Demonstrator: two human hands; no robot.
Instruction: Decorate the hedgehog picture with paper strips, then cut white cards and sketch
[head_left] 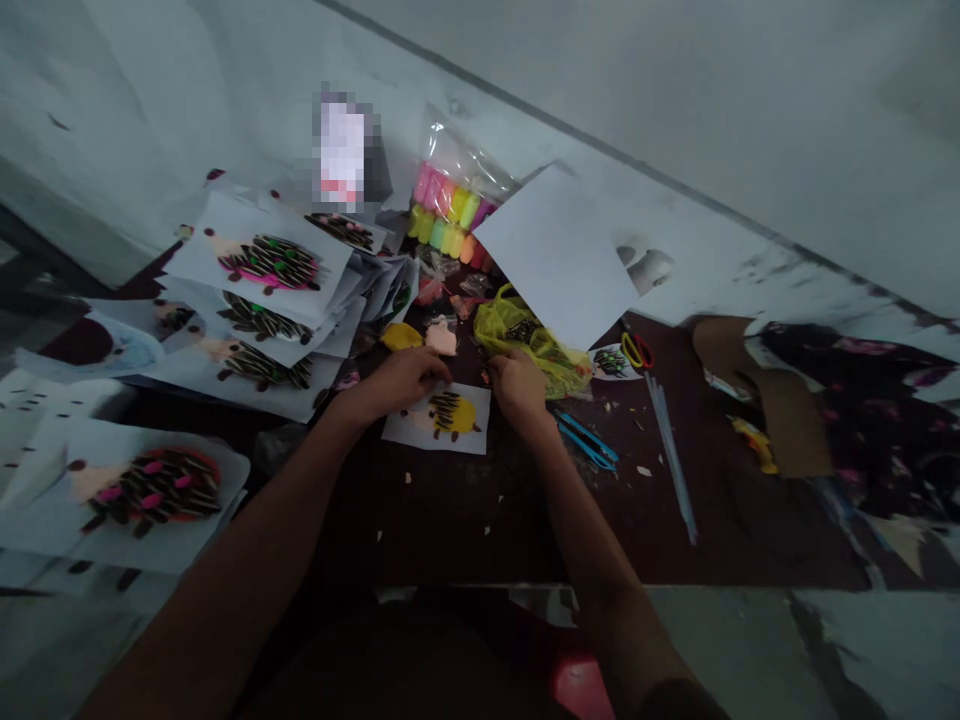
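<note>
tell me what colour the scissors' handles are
The scissors have one yellow and one red handle; the head view shows them best.

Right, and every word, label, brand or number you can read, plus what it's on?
None legible.
Item by the wall: pixelated, unreadable.
Clear bag of coloured pieces: no readable label.
Yellow wrapper: too small and blurred to tell if it's printed.
Small animal-picture sheet: no lettering visible.
</note>
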